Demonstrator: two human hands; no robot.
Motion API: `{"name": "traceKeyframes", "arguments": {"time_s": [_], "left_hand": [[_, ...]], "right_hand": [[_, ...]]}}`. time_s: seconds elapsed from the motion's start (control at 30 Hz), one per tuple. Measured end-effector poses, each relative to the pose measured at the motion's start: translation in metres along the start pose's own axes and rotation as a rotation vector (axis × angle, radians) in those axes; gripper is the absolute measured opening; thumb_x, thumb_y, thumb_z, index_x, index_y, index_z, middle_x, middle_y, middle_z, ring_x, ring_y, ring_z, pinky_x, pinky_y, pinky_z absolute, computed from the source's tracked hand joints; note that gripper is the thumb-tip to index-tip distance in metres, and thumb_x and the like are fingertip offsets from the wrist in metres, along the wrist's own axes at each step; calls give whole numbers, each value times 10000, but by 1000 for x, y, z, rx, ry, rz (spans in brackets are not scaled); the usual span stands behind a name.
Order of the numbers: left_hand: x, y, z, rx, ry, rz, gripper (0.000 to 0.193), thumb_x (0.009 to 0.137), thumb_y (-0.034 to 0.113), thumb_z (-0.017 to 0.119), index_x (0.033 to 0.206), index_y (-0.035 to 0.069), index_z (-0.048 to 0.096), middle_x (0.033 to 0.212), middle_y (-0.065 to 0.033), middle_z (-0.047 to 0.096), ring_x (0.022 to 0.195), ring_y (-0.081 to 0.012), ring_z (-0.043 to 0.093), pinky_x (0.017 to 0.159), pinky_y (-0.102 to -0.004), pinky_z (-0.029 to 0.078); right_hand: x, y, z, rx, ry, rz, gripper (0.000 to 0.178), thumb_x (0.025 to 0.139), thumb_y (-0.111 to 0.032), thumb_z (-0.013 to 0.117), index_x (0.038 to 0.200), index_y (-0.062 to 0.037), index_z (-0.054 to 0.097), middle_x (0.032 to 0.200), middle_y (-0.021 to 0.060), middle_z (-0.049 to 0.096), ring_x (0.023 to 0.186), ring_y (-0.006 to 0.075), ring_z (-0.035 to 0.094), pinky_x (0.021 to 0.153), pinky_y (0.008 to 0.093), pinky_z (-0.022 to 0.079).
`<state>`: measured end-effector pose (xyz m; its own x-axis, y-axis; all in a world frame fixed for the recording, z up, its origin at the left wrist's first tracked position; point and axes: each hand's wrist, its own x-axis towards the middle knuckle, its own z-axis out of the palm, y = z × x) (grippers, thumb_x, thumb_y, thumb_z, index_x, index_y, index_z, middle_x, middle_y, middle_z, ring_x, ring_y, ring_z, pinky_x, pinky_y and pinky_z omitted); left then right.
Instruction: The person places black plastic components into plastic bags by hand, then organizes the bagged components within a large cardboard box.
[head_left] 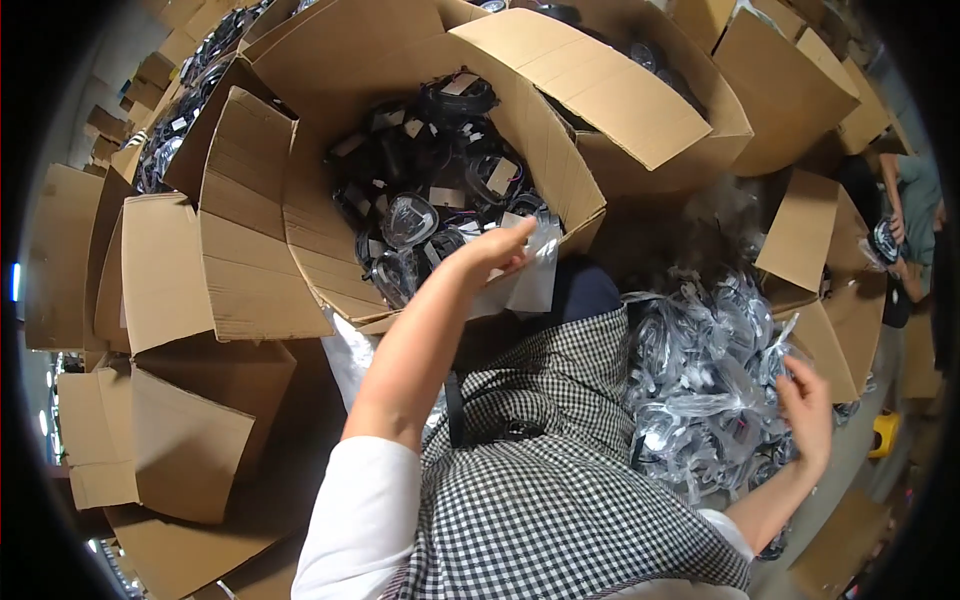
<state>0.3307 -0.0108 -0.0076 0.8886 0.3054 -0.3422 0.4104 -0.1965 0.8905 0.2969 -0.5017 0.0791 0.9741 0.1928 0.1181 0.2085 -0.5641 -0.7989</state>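
Note:
My left hand is over the near right rim of a large open carton, its fingers closed on a see-through plastic bag that hangs against the cardboard. Inside the carton lie several black round lamp-like parts with cables and white labels. At the right, my right hand is beside a heap of similar parts wrapped in see-through plastic. Its fingers are apart, and I see nothing held in them.
Another open carton stands behind, its flap jutting toward me. Empty-looking cartons crowd the left. At the far right, a co-worker holds a round black part beside a small carton. A yellow object sits on the floor.

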Motion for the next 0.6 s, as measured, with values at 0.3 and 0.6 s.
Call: {"name": "traceKeyframes", "arguments": {"time_s": [0.3,0.6], "left_hand": [[-46,16,21,-763,-108,419,176,907,203,632,935,32,660,888,-48,679,733,-115,614,649,-242,493],[33,-5,51,-323,-70,-16,403,932,449,512,863,76,649,755,-34,611,671,-117,559,611,-313,449]], "right_hand": [[55,-67,108,-197,167,-598,388,844,-216,659,1155,11,613,994,161,670,823,236,659,725,303,504],[134,-43,282,-365,-88,-427,580,802,-282,664,1302,-58,475,1019,216,627,920,394,630,803,455,515]]}}
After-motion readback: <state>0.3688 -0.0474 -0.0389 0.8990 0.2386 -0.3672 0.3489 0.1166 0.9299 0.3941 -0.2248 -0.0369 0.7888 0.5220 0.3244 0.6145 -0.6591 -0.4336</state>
